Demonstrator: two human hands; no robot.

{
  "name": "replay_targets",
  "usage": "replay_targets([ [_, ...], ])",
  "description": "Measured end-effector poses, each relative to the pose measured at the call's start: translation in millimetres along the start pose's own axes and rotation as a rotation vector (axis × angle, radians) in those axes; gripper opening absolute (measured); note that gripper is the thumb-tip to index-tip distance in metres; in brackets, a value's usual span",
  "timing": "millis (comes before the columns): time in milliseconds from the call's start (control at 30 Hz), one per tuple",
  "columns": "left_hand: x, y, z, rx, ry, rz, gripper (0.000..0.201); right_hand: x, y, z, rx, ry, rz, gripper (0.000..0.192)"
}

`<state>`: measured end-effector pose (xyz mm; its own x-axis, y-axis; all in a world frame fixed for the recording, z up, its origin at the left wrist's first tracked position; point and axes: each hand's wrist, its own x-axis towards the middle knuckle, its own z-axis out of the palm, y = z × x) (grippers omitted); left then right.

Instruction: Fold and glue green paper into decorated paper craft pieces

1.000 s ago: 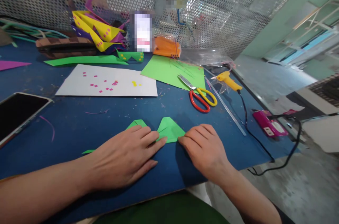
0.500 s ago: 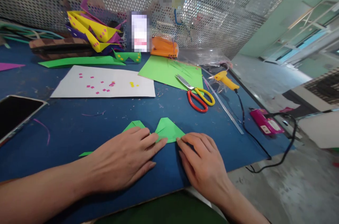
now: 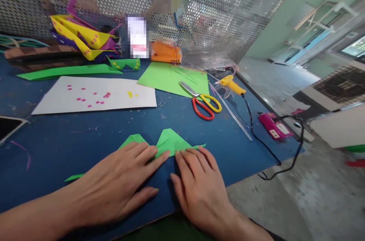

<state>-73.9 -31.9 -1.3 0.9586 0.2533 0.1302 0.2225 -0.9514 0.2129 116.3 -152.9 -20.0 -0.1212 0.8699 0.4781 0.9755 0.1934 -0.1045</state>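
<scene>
Left hand (image 3: 119, 186) flat, fingers spread, pressing folded green paper piece (image 3: 168, 143) on blue table (image 3: 57, 146), right hand (image 3: 199, 187) flat on its right part, red-and-yellow-handled scissors (image 3: 202, 100) beyond the paper.

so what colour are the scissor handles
One red, one yellow, on the scissors; the head view shows them.

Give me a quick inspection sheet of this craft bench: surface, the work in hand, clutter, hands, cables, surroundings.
Surface: blue table with paper scraps.
Job's things: folded green paper, flat on the table.
Clutter: scissors, white sheet with small coloured squares, green sheet, yellow and purple paper shapes, ruler, phone at the left edge.
Grippers: left hand and right hand both pressed flat, fingertips on the folded paper.
Cables: black cord from the glue gun, trailing off the table edge.
Surroundings: perforated metal screen behind.
</scene>
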Motion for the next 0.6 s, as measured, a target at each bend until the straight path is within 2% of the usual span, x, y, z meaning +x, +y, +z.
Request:
replay_targets([
  [267, 0.1, -4.9, 2.9, 0.023, 0.039, 0.041, 0.049, -6.4, 18.8, -5.2, -0.129, 0.02, 0.129, 0.028],
  [600, -0.5, -6.3, 3.6, 0.049, 0.062, 0.066, 0.05, -17.3, 23.0, -11.7, -0.136, -0.007, 0.155, 0.033],
])
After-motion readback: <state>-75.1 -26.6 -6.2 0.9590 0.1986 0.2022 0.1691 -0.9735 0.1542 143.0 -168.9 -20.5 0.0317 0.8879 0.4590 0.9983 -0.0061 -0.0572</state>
